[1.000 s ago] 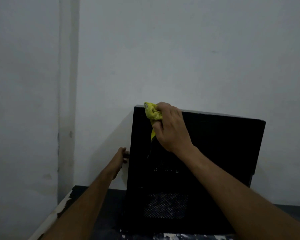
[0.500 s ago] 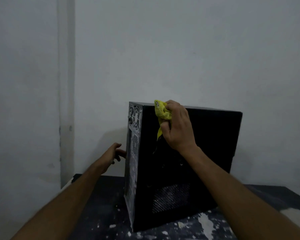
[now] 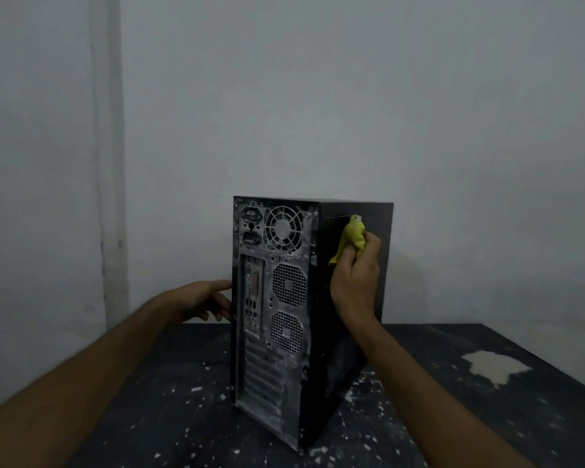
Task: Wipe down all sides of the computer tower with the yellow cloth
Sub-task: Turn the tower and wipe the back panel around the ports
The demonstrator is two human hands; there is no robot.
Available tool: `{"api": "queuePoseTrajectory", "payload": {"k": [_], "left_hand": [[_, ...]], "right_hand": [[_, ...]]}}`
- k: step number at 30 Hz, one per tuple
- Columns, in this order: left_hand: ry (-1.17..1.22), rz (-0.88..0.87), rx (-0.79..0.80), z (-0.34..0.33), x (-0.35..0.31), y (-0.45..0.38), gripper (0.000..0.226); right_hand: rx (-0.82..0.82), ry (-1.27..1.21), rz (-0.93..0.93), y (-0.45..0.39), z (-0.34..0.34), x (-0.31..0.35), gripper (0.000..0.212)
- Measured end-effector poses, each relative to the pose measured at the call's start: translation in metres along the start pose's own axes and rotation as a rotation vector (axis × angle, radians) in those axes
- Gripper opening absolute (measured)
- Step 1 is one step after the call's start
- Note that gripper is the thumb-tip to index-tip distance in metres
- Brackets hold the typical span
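Right hand held yellow cloth bunched in fingers against tower side panel; left hand fingers relaxed, steadying left edge; dusty rear apparently unwiped.

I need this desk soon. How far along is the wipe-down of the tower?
Nothing looks finished. In hand: the right hand presses the yellow cloth high on the black side panel, while the left hand touches the computer tower at its left edge. Left: the rear panel, which faces the camera grey with dust; the other sides are hidden.
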State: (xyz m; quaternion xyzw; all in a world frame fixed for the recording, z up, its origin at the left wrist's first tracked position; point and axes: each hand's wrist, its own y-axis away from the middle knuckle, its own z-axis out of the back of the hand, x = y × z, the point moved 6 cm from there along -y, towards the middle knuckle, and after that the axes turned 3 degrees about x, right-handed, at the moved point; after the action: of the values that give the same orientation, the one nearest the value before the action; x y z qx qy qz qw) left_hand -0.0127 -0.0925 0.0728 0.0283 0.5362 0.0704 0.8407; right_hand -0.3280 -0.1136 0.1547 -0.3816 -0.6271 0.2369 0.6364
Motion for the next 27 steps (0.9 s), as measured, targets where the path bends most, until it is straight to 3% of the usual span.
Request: {"api": "queuePoseTrajectory", "payload": {"k": [11,16,20,24,27], "left_hand": [[-0.107,0.051,0.303,-0.042,-0.018,0.046,0.068],[-0.186,-0.009,0.213,-0.037,-0.018,0.060,0.108],[-0.195,-0.030,0.136,-0.040,-0.020,0.068,0.096],[-0.173,-0.024,0.118,-0.058,-0.029,0.078,0.105],[-0.163,0.012,0.074,-0.070,-0.035,0.087,0.076]], "right_hand": [[0.225,-0.233,-0.150,-0.030,0.029,-0.039,0.020],[0.260,-0.267,-0.180,-0.029,0.015,-0.037,0.010],[0.281,-0.172,-0.200,-0.027,0.019,-0.040,0.013],[0.353,-0.138,-0.257,-0.027,0.035,-0.033,0.017],[0.385,-0.112,-0.310,-0.028,0.047,-0.026,0.016]]}}
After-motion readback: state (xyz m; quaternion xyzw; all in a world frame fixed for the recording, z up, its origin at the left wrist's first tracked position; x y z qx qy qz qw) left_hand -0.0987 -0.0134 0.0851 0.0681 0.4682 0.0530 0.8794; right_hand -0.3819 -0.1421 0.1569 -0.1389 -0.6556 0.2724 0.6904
